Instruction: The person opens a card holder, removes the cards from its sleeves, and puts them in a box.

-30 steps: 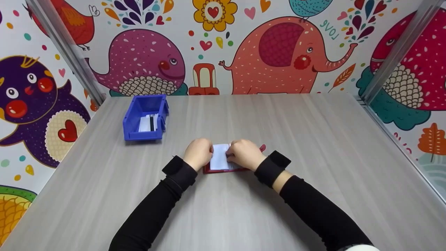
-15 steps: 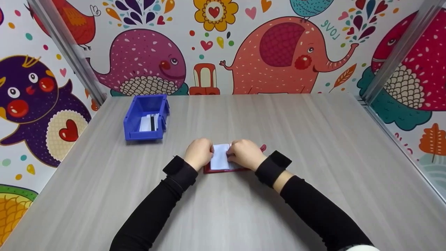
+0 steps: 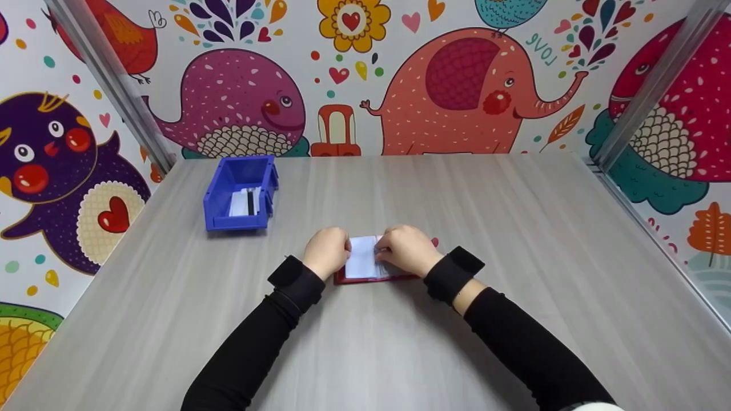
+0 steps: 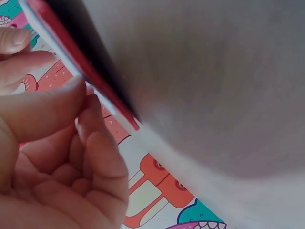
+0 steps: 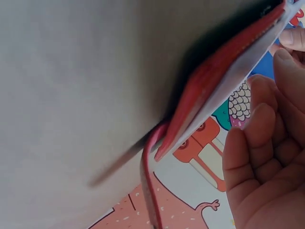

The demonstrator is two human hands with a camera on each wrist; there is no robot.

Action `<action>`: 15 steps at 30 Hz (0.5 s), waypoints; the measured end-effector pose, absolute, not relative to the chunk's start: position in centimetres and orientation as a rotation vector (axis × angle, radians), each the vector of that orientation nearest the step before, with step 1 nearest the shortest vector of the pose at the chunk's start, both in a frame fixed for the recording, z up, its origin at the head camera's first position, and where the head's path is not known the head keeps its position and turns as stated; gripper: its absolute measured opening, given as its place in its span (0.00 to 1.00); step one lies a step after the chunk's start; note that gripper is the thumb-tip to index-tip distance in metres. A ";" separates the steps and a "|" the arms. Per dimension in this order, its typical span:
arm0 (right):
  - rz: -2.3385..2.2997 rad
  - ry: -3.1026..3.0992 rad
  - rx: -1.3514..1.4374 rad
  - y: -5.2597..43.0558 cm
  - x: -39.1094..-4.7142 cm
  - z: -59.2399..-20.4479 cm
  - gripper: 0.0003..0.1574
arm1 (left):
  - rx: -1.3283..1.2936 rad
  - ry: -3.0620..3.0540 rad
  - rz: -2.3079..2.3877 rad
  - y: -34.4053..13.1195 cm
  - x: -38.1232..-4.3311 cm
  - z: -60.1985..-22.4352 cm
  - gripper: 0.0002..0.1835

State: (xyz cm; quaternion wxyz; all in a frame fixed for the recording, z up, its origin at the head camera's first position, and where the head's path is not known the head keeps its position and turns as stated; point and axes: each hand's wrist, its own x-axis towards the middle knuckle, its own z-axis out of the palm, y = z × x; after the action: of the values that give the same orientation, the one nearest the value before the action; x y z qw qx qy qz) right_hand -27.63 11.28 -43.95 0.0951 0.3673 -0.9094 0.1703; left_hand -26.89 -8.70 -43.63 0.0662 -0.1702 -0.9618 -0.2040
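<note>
A red card holder (image 3: 355,280) with pale, sleeve-like pages (image 3: 360,258) lies spread on the table. My left hand (image 3: 326,251) pinches its left edge between thumb and forefinger, which the left wrist view shows along the red cover (image 4: 112,98). Over the right-hand pages is my right hand (image 3: 406,249), its fingertips at the middle of the spread. From the right wrist, the curled fingers (image 5: 237,152) sit close to the white page edge; whether they pinch a page is hidden. A red strap (image 5: 148,176) sticks out from the holder's right side.
Back left on the table (image 3: 491,194) stands a blue bin (image 3: 235,222) with white cards (image 3: 239,204) inside, one with a black stripe. Printed cartoon panels and metal posts (image 3: 108,85) border the table at the back and sides.
My right hand has shifted slightly to the right, uncovering a bit more of the pages at the middle. My left hand keeps its place on the card holder's edge.
</note>
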 end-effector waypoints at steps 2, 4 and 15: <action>0.522 -2.700 1.069 11.5 -27.8 -43.9 0.08 | -0.511 -2.901 -0.618 -8.7 -26.9 -43.6 0.05; 0.538 -2.704 1.048 11.8 -28.0 -43.8 0.08 | -0.510 -2.902 -0.620 -8.7 -26.8 -43.6 0.05; 0.573 -2.741 0.939 13.6 -28.4 -43.2 0.08 | -0.513 -2.908 -0.617 -8.7 -26.9 -43.5 0.05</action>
State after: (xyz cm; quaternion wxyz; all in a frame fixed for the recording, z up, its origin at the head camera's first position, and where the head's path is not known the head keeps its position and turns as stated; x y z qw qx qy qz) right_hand -28.40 13.57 -43.15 0.0938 0.3165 -0.9240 0.1932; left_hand -26.88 -8.69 -43.54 0.0623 -0.1696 -0.9621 -0.2042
